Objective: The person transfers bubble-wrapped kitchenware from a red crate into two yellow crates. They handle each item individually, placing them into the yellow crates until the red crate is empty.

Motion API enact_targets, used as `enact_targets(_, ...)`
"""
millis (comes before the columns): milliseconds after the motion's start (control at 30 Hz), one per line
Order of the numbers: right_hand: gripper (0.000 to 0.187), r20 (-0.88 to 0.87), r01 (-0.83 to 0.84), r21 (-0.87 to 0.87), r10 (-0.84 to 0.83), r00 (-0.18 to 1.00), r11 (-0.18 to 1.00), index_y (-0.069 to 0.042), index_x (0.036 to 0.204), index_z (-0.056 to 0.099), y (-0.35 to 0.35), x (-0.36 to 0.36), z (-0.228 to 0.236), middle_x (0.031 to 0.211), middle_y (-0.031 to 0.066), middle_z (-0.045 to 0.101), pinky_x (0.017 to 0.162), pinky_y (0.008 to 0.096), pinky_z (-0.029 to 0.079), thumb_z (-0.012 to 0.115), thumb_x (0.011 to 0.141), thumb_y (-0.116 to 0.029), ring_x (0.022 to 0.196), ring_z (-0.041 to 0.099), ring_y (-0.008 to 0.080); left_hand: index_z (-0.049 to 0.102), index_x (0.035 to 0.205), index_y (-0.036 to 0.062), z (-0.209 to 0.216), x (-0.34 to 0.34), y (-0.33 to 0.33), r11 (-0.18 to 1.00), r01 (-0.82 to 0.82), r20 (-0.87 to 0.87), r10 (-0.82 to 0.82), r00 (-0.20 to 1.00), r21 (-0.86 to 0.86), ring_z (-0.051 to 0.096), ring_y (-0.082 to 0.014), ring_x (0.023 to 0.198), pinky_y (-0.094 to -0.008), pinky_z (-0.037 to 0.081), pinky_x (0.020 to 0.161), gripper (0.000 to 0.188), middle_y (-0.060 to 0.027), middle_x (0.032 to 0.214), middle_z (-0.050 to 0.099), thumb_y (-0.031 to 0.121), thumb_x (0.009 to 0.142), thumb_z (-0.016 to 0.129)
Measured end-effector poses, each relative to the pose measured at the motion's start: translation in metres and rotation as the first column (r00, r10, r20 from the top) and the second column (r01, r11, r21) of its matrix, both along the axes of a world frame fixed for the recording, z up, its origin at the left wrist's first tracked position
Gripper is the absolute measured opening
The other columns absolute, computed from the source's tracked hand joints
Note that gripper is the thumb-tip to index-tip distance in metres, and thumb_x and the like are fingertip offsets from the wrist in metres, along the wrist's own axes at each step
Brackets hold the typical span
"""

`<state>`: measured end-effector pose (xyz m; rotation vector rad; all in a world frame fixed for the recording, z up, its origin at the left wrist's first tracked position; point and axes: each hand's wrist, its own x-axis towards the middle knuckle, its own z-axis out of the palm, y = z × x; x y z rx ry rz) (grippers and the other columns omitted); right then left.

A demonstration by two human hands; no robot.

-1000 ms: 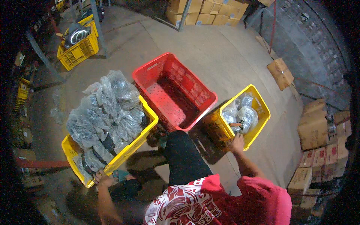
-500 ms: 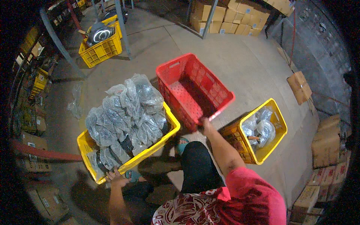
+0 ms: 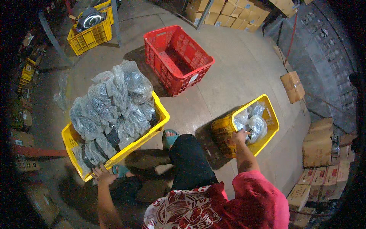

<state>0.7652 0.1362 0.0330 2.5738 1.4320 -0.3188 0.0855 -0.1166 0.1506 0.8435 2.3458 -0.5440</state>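
Passage runs between left crate [image 3: 131, 146] and right crate [image 3: 223, 133]; red crate [image 3: 181, 84] stands beyond, knee [image 3: 188, 147] nearer, wraps [image 3: 110, 101] heaped over left crate's rim.

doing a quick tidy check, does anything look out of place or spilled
Bubble-wrapped bundles overfill the near left yellow crate, heaped above its rim; farther left, what seems stray clear plastic lies on the floor.

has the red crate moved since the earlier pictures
Yes: the red crate has shifted farther off, toward the stacked cartons at the top of the view, which serve as the fixed mark.
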Motion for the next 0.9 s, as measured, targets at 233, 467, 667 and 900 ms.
enact_targets(233, 0.056, -0.308, 0.021, -0.155, -0.068, 0.949, 0.988, -0.002, 0.123, 0.048, -0.001, 0.028, -0.025, 0.107, 0.0213, 0.066, 0.081, 0.0505, 0.053, 0.071, 0.082, -0.034, 0.098, 0.065, 0.0416, -0.007, 0.152, 0.0224, -0.015, -0.006, 0.0, 1.0, 0.006, -0.008, -0.006, 1.0, -0.014, -0.005, -0.0499, 0.144, -0.0659, 0.0, 0.114, 0.137, -0.0253, 0.156, 0.003, 0.052, 0.057, 0.088)
enact_targets(467, 0.038, -0.323, -0.335, 0.094, 0.347, 0.88, 0.937, 0.001, 0.12, 0.052, -0.068, -0.06, 0.068, 0.108, 0.0235, 0.067, 0.085, 0.0488, 0.051, 0.062, 0.091, -0.022, 0.098, 0.066, 0.0401, -0.008, 0.152, 0.0219, -0.007, -0.001, -0.017, 1.0, -0.003, 0.066, 0.002, 0.998, 0.003, -0.002, -0.0511, 0.143, -0.0655, 0.005, 0.115, 0.143, -0.027, 0.154, 0.004, 0.049, 0.054, 0.091)
enact_targets(667, 0.041, -0.552, 0.091, 0.284, 0.085, 0.83, 0.955, -0.001, 0.122, 0.059, -0.056, -0.053, 0.139, 0.114, 0.0209, 0.065, 0.088, 0.0433, 0.049, 0.068, 0.086, -0.02, 0.1, 0.065, 0.0327, -0.001, 0.153, 0.019, 0.023, -0.003, -0.004, 0.997, -0.005, 0.15, 0.017, 0.989, -0.079, 0.002, -0.0494, 0.144, -0.0658, 0.004, 0.114, 0.139, -0.029, 0.154, 0.005, 0.054, 0.054, 0.09)
enact_targets(900, 0.078, -0.35, 0.336, 0.085, -0.288, 0.891, 0.938, -0.007, 0.146, 0.03, -0.035, 0.018, 0.047, 0.129, 0.0259, 0.054, 0.091, 0.0452, 0.049, 0.071, 0.081, -0.018, 0.11, 0.059, 0.0403, -0.001, 0.152, 0.0181, 0.028, 0.006, -0.002, 0.999, -0.017, 0.112, 0.022, 0.994, -0.043, 0.001, -0.0495, 0.144, -0.0641, 0.001, 0.115, 0.132, -0.0264, 0.155, 0.009, 0.052, 0.058, 0.086)
